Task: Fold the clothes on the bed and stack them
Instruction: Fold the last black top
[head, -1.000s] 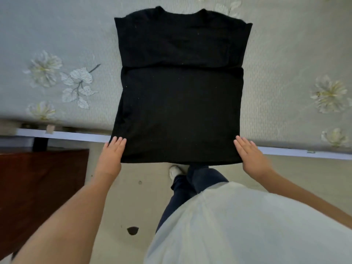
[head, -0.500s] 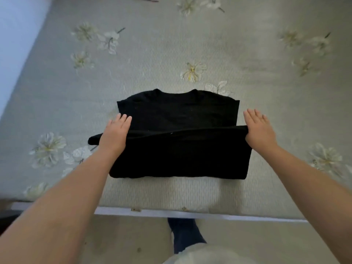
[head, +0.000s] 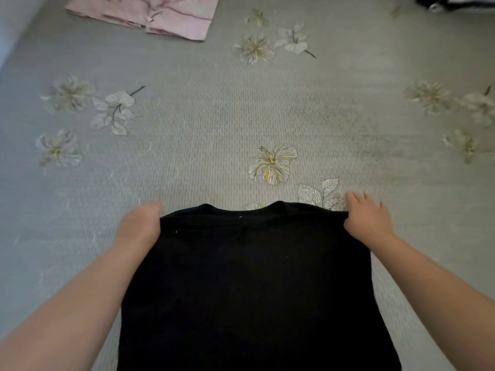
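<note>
**Black shirt gripped at both far corners**

I see the black shirt (head: 254, 285) spread on the bed (head: 187, 156). My left hand (head: 139, 226) grips its far-left corner, fingers curled under, hidden. My right hand (head: 368, 218) pinches the far-right corner, fingers (head: 359, 198) extending past it. A pink garment (head: 150, 16) lies well beyond the shirt.

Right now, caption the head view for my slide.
Both hands, left hand and right hand, grip the black cotton T-shirt on the floral grey bedspread.
</note>
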`<state>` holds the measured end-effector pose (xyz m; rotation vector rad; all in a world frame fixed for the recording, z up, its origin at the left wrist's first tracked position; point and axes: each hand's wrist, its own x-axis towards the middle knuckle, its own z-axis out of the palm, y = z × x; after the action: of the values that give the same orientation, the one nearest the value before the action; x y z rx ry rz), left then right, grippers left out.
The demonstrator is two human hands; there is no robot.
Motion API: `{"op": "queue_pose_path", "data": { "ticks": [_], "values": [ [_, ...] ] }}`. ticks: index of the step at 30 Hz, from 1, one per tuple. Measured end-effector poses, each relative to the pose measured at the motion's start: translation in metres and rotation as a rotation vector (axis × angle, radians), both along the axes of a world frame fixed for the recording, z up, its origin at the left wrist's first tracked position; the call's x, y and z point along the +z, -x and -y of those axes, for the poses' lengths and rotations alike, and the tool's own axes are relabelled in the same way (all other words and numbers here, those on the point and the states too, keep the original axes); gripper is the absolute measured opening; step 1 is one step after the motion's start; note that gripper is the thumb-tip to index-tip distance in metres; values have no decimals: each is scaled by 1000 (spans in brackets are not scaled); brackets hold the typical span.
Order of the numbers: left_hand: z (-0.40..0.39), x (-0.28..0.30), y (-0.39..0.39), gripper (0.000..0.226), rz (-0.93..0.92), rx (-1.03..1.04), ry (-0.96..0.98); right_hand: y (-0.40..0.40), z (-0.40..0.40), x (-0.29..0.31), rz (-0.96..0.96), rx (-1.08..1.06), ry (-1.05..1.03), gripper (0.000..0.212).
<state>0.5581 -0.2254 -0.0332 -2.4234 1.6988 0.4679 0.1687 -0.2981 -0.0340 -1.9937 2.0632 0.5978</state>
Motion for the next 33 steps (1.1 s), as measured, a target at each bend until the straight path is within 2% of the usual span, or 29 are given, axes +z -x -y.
{"op": "queue_pose_path", "data": {
  "ticks": [2, 4, 6, 8, 10, 12, 13, 16, 18, 20, 22, 24, 26, 29, 33],
  "values": [
    [5, -12, -3, 31, -1, -18, 102, -4, 9, -10, -17, -105, 63, 60],
    [3, -23, -1, 26, -74, -126, 169, -7, 11, -16, 4, -130, 107, 58],
    [-4, -33, 1, 36, -112, -295, 163, -9, 9, -22, 119, -34, 124, 50],
    [-9, -40, 4, 44, -95, -405, 67, -11, 2, -25, 226, 123, 95, 43],
    [-7, -41, 6, 34, -95, -397, 57, -10, -2, -28, 240, 246, 61, 41],
    [-4, -40, 7, 24, -105, -413, 142, -8, -2, -31, 221, 259, 44, 35],
    [-3, -40, 7, 28, -94, -438, 201, -7, -1, -32, 237, 235, 65, 30],
    [-3, -39, 1, 62, -69, -511, 333, -5, 0, -31, 313, 213, 222, 14],
    [-1, -35, -1, 60, -56, -447, 335, -6, -1, -33, 302, 211, 343, 11],
    [6, -36, 3, 35, -5, -344, 273, -10, 2, -36, 252, 149, 342, 14],
    [15, -40, 10, 21, 0, -252, 145, -15, 5, -43, 178, 89, 221, 24],
    [17, -41, 19, 22, 9, -170, 49, -17, 4, -48, 170, 47, 193, 32],
    [19, -39, 31, 30, 18, -165, 58, -16, -5, -44, 261, -57, 287, 41],
    [25, -29, 68, 39, -87, -340, 141, -3, -44, -29, 438, -297, 423, 50],
    [47, -18, 156, 42, -227, -661, 122, 18, -137, -15, 464, -692, 258, 71]
  ]
}}
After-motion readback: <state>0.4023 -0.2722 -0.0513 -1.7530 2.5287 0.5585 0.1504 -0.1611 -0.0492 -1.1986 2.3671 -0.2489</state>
